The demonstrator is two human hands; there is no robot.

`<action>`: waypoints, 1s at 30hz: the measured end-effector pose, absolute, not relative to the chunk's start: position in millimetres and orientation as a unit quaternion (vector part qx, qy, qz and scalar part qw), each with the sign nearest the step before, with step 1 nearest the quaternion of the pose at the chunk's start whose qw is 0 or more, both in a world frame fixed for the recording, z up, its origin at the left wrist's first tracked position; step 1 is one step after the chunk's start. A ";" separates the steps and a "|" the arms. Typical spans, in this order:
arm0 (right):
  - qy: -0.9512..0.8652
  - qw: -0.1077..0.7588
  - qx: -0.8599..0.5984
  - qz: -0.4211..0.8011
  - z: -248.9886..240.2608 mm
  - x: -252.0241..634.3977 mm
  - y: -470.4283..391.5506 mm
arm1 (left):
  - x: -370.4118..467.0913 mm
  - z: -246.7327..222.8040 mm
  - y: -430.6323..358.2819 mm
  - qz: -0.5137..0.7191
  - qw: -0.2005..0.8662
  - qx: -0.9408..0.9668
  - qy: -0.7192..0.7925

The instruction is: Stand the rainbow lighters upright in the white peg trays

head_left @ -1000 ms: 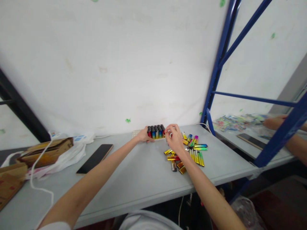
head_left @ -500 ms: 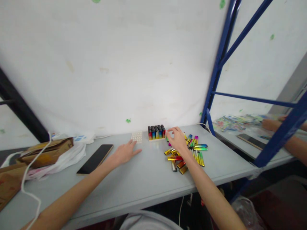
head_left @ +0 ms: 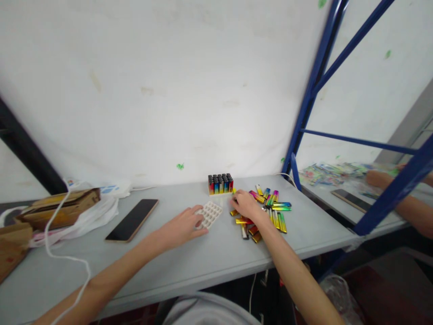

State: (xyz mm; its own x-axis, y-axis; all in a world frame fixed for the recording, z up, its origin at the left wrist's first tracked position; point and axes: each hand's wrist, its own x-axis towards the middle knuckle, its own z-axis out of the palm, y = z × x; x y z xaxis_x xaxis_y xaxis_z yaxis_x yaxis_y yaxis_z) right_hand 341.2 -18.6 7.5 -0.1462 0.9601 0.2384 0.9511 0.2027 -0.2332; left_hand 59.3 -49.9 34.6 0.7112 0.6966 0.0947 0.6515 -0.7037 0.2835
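Observation:
My left hand (head_left: 186,225) holds the left edge of a white tray with rows of small pockets (head_left: 211,213), its fingers and thumb curled at that edge. The tray lies angled on the table. My right hand (head_left: 246,204) is closed at the left side of a loose pile of shiny, multicoloured lighters (head_left: 278,221). A yellow end of a lighter (head_left: 233,191) shows at its fingertips; the rest is hidden by the hand. Behind both hands, a block of upright lighters with black tops (head_left: 221,184) stands in a pale tray near the wall.
A dark phone (head_left: 133,220) lies left of my left hand. Cardboard boxes (head_left: 64,210), a white plastic bag (head_left: 98,217) and a white cable (head_left: 56,216) are at the far left. A blue metal frame (head_left: 306,106) rises on the right. Beyond it, another person's arm (head_left: 411,212) is over the table.
My left hand has drawn the white tray from near the wall towards me and to the right, turning it. My right hand has lowered slightly and moved left, by the pile.

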 end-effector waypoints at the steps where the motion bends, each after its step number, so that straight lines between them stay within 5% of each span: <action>1: -0.755 0.170 -0.633 0.015 9.6 341.2 -19.3 | 62.7 37.3 -45.7 0.101 0.130 0.922 0.350; 30: -0.763 0.130 -0.633 0.018 9.6 340.0 -23.8 | 57.5 -8.7 10.6 0.216 0.154 0.902 0.340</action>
